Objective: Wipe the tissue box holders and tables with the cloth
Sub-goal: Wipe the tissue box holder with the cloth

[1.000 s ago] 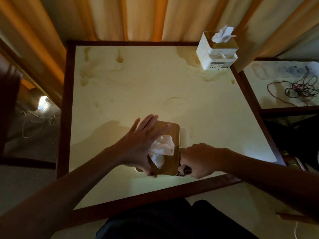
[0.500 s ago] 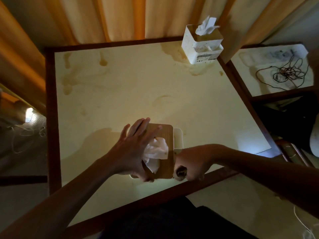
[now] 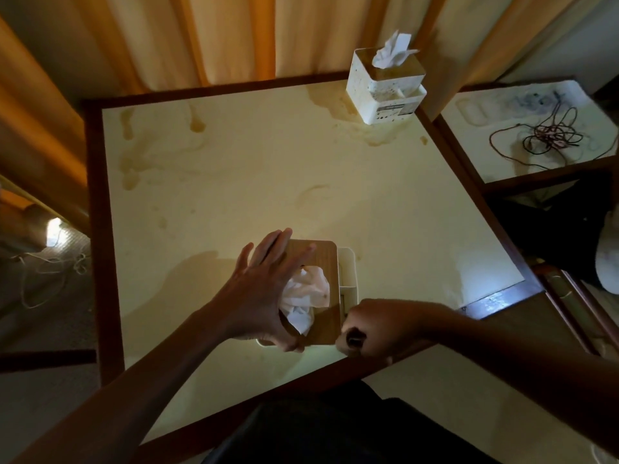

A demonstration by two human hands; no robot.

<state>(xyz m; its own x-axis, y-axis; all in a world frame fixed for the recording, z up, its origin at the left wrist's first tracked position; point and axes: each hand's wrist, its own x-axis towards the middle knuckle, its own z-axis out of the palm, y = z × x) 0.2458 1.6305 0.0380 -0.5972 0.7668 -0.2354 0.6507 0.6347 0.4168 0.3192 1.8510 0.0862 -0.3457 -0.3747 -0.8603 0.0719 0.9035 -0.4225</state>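
Holder (image 3: 320,293) sits under the flat, spread left hand (image 3: 258,296); fisted right hand (image 3: 375,329) clutches something dark beside it.

— Where are you standing?
— You're in a small eatery, by the look: two square tables (image 3: 301,182) side by side, a tissue holder (image 3: 385,88) on yours (stains too), orange curtains (image 3: 234,38) behind.
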